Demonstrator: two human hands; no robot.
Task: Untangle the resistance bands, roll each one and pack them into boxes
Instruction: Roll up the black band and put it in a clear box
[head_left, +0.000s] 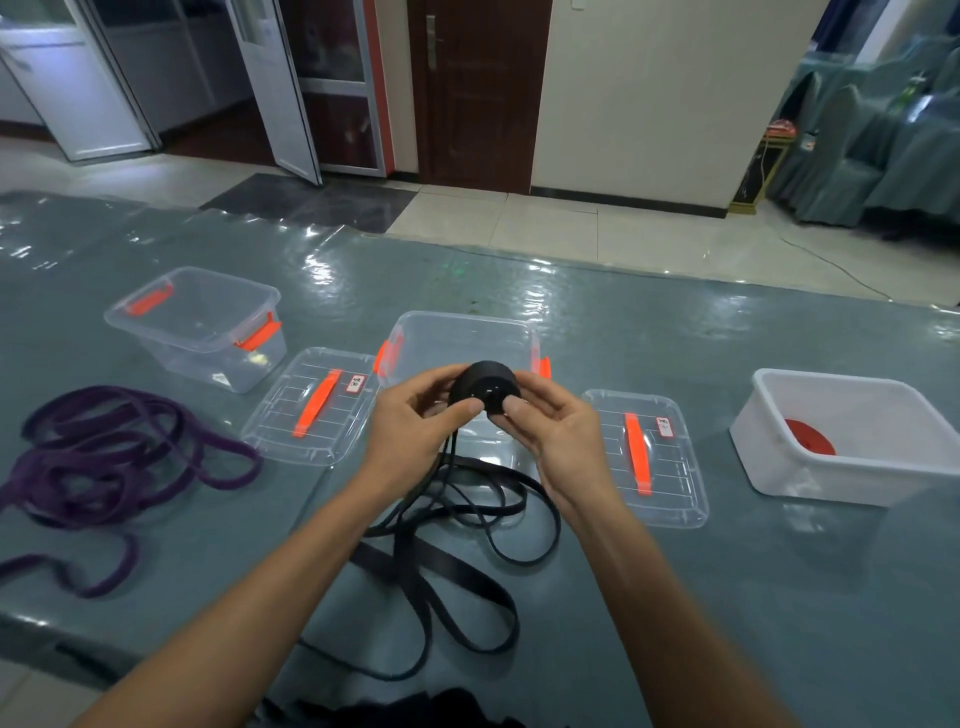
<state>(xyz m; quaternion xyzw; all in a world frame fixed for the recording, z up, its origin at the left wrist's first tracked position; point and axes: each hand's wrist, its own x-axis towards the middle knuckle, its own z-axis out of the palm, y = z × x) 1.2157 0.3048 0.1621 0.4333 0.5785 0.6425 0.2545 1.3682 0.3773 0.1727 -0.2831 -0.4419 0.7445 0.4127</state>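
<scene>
A black resistance band is partly wound into a tight roll (485, 387), held above the table between my left hand (415, 423) and my right hand (553, 426). Its loose tail (447, 561) hangs down from the roll and lies in loops on the table toward the near edge. A purple band (119, 467) lies tangled at the left. Behind the roll sits a clear box with orange latches (462, 338). Another clear box (200, 325) stands at the far left. A white box (852, 441) at the right holds a red roll (810, 439).
Two clear lids with orange handles lie flat on the grey-green table (675, 597): one lid (311, 405) left of the middle box, the other lid (649, 457) right of it. Beyond the table's far edge are tiled floor, doors and covered chairs.
</scene>
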